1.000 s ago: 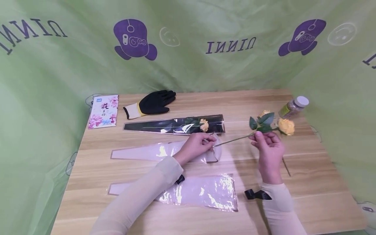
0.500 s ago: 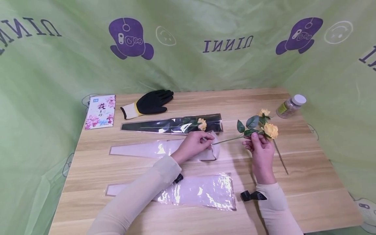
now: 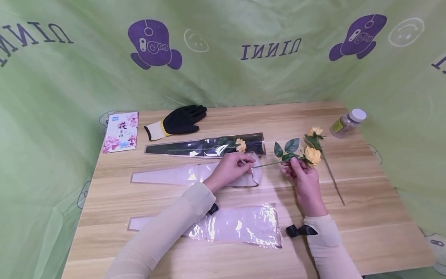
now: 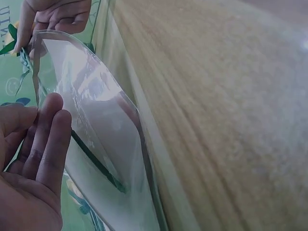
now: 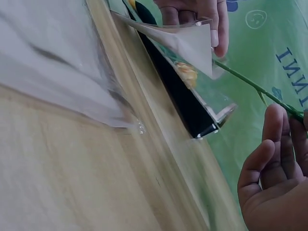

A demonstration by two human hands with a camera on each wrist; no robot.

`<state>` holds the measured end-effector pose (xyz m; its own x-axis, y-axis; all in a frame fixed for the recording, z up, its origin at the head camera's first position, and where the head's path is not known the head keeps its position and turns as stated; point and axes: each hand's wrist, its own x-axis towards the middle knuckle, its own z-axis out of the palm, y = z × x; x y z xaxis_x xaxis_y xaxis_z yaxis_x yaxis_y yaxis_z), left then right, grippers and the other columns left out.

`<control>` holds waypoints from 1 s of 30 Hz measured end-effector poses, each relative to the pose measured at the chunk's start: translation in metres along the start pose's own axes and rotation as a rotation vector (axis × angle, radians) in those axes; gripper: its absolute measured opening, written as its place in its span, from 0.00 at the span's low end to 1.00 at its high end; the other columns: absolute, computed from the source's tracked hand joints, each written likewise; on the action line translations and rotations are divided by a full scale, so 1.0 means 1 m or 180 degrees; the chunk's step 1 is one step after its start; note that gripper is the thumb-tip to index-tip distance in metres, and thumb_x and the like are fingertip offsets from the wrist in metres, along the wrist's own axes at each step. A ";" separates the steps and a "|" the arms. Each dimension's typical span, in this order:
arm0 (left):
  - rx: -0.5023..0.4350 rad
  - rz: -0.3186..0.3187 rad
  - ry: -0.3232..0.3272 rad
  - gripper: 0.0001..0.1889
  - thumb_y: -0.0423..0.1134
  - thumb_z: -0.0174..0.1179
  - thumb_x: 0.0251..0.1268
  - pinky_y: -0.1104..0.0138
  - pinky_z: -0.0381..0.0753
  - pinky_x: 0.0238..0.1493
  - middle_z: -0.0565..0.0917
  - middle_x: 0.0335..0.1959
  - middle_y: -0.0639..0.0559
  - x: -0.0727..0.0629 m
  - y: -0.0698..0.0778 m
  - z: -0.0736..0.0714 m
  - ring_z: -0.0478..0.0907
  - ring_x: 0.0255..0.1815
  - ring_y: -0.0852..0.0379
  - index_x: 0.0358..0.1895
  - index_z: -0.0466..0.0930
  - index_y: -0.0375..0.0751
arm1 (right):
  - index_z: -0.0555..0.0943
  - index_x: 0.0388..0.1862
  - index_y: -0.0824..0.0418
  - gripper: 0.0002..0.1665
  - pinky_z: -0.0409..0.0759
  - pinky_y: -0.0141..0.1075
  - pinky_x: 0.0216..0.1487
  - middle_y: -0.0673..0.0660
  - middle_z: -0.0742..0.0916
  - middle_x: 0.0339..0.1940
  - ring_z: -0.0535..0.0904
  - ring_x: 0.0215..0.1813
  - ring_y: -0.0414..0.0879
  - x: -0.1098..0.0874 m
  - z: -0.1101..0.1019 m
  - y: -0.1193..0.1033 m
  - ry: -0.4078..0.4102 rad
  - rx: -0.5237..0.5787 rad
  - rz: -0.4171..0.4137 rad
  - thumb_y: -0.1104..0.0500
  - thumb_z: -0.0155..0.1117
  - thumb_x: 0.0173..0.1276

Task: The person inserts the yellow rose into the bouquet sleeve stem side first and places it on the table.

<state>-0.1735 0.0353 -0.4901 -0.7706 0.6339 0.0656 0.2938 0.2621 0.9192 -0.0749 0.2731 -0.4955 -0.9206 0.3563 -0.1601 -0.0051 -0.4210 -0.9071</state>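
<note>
Rose stem (image 3: 269, 164) partway inside wrapper (image 3: 174, 175)

At the far left corner of the bench (image 3: 376, 219), a flat card (image 3: 120, 132) printed with pink blossoms and dark characters is laid. Just beside it, a black glove (image 3: 181, 121) with a pale cuff and a yellow band is stretched out, its fingers pointed rightward. Near the far right corner, a clear jar (image 3: 343, 127) is topped by a white lid (image 3: 357, 114). Green cloth (image 3: 223, 83) is hung behind, printed with purple figures (image 3: 153, 44), purple letters (image 3: 270, 49) and pale smiling faces (image 3: 196, 40).
</note>
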 end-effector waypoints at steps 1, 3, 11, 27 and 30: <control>0.0013 0.0014 0.0003 0.09 0.33 0.65 0.70 0.69 0.83 0.35 0.87 0.32 0.57 0.000 0.001 0.000 0.83 0.29 0.64 0.50 0.88 0.38 | 0.83 0.44 0.62 0.11 0.84 0.34 0.41 0.58 0.90 0.37 0.87 0.33 0.46 0.000 0.000 0.001 -0.0036 -0.0039 0.0012 0.55 0.68 0.73; 0.0034 0.0050 0.0003 0.09 0.33 0.65 0.70 0.70 0.82 0.35 0.87 0.32 0.57 0.001 0.002 0.000 0.83 0.29 0.65 0.50 0.88 0.38 | 0.82 0.45 0.62 0.11 0.84 0.35 0.41 0.58 0.90 0.38 0.86 0.34 0.46 -0.001 0.000 0.002 -0.0132 -0.0137 0.0057 0.55 0.67 0.73; -0.0068 0.0139 0.0011 0.09 0.34 0.65 0.71 0.69 0.83 0.35 0.88 0.34 0.54 0.002 0.007 0.000 0.84 0.29 0.64 0.50 0.88 0.37 | 0.82 0.47 0.61 0.10 0.82 0.34 0.40 0.56 0.91 0.39 0.87 0.35 0.45 -0.005 0.002 0.010 -0.0462 -0.0580 0.0066 0.56 0.64 0.75; -0.0421 0.0083 0.0033 0.09 0.32 0.65 0.70 0.67 0.85 0.35 0.88 0.35 0.54 0.000 0.015 0.002 0.85 0.30 0.62 0.50 0.87 0.35 | 0.77 0.55 0.64 0.23 0.82 0.37 0.46 0.60 0.90 0.43 0.86 0.41 0.54 -0.012 0.003 0.013 -0.0972 -0.0858 -0.0033 0.49 0.67 0.72; -0.0544 -0.0001 0.0079 0.09 0.33 0.66 0.70 0.67 0.85 0.36 0.88 0.35 0.54 0.001 0.014 0.001 0.86 0.30 0.61 0.50 0.87 0.35 | 0.72 0.64 0.64 0.42 0.78 0.36 0.39 0.64 0.86 0.51 0.82 0.44 0.53 -0.009 -0.001 0.010 -0.1448 -0.0721 -0.0153 0.30 0.50 0.73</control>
<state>-0.1694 0.0401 -0.4774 -0.7851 0.6150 0.0730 0.1949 0.1334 0.9717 -0.0664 0.2661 -0.5039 -0.9985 -0.0498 0.0240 -0.0134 -0.2035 -0.9790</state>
